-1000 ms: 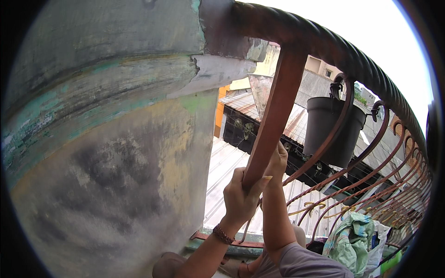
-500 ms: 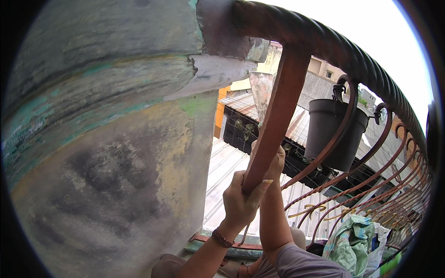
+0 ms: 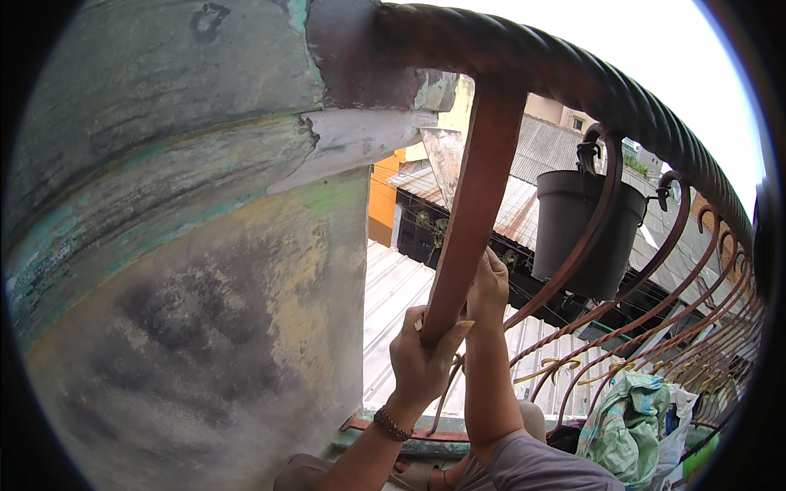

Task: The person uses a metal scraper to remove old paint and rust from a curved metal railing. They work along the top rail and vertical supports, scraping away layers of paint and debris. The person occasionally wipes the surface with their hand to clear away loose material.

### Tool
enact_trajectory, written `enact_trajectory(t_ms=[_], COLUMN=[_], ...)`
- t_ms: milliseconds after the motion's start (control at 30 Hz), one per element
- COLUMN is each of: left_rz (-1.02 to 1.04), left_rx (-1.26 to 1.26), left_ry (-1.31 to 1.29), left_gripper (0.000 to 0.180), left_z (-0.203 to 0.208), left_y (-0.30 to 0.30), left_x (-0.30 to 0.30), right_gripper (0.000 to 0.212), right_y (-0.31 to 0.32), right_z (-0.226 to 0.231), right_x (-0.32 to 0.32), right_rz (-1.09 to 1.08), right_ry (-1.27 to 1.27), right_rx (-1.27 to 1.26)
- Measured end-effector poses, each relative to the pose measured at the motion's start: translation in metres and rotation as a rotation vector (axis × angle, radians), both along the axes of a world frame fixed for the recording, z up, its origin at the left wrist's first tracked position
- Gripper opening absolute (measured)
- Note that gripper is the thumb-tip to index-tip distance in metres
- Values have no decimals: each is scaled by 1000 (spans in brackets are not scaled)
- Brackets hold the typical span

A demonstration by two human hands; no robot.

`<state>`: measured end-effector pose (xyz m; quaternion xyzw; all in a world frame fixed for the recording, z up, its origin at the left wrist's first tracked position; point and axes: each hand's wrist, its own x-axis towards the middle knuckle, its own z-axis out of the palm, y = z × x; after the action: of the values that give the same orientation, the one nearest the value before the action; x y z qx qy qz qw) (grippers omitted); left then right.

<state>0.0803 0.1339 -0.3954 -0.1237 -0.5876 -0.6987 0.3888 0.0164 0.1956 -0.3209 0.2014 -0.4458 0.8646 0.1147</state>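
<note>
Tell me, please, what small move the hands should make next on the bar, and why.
Probably slide the right hand further up the bar: the left hand already grips it just below, and the long stretch up to the rail is bare.

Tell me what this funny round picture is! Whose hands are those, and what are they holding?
The picture comes from a small camera worn on a person's head, looking down at their own hands. Its lens bends everything, so straight things look curved. The left hand, with a bracelet on the wrist, has its grip around a flat, rusty brown bar of a balcony railing. The right hand reaches up beside the same bar and touches it; whether its grip closes is hard to tell. The twisted top rail runs overhead. A dark empty-looking flower pot hangs on the curly bars. On the left is an old painted wall. Bundled cloth and bags sit lower right, with tin rooftops beyond.
</note>
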Motion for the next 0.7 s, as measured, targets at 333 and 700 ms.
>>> enact_trajectory(t_ms=[333, 700], left_rz=[-12, -18], left_rx=[-8, 12], left_ry=[-28, -21], left_gripper=[34, 36], left_z=[1, 2], left_y=[1, 0], left_x=[2, 3], right_gripper=[41, 40], right_y=[13, 13], right_z=[5, 5], right_x=[6, 20], right_rz=[52, 39], right_ry=[50, -46], right_rx=[56, 47])
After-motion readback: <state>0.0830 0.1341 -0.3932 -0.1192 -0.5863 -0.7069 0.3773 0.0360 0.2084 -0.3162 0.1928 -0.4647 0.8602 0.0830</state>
